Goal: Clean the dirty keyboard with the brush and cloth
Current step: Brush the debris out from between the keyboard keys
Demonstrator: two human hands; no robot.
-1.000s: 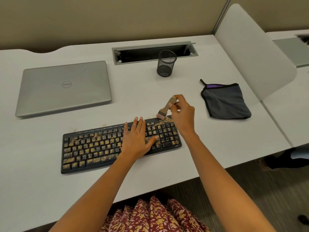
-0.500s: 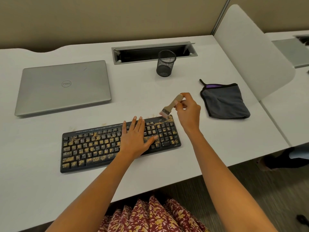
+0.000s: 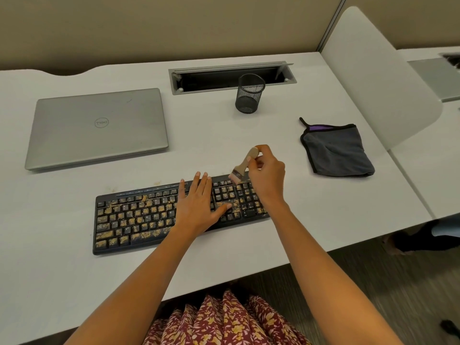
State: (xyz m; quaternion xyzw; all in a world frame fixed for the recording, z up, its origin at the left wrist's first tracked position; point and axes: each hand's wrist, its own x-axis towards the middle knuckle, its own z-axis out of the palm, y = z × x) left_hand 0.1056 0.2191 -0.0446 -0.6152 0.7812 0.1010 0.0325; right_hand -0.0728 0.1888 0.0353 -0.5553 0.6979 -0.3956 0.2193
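Fingers (image 3: 261, 159) of right hand (image 3: 267, 178) pinched on brush (image 3: 242, 166), bristles at keyboard (image 3: 139, 217) 1 o'clock corner; left hand (image 3: 199, 207) laid flat, splayed, on keys.

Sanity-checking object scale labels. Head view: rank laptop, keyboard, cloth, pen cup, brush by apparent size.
1. Closed silver laptop
2. Crumb-covered black keyboard, close to the laptop
3. Folded grey cloth
4. Black mesh pen cup
5. Small wooden-handled brush
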